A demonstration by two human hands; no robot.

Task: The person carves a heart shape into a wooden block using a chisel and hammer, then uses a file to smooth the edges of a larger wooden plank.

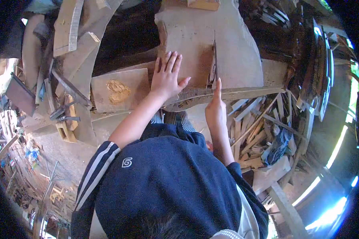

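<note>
My left hand [167, 77] lies flat on a broad, pale wooden slab [237, 51], fingers spread and pointing away from me. At the slab's near edge, my right hand [216, 109] is closed, with the index finger stretched forward. Ahead of that finger a thin, dark blade [215, 63], seen nearly edge-on, stands in the slab and looks like a handsaw. Its handle is hidden in my right hand. A narrow dark line runs on from the blade into the wood, and a brown shadow falls to its left.
A small board [135, 85] with a rough, light-brown patch lies left of the slab. A wood block [204, 4] rests at the far end. Tools and a clamp-like piece [66, 113] stand left. Offcuts [255, 139] are heaped on the right, beside a dark blue plastic bag [281, 145].
</note>
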